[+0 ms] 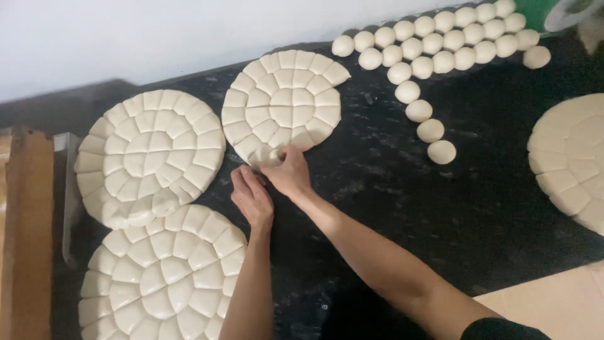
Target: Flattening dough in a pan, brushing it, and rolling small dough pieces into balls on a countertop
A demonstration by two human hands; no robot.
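Note:
A round disc of scored dough lies at the back middle of the black worktop. My right hand pinches a small dough piece at the disc's near edge. My left hand rests just left of it, fingers curled together on the worktop beside the same edge; what it holds is hidden. Two more scored discs lie to the left: one at middle left and one at the near left, touching each other.
Several round dough balls sit in rows at the back right, with a short line trailing down to one ball. Another scored disc is cut off at the right edge. A wooden board stands at far left.

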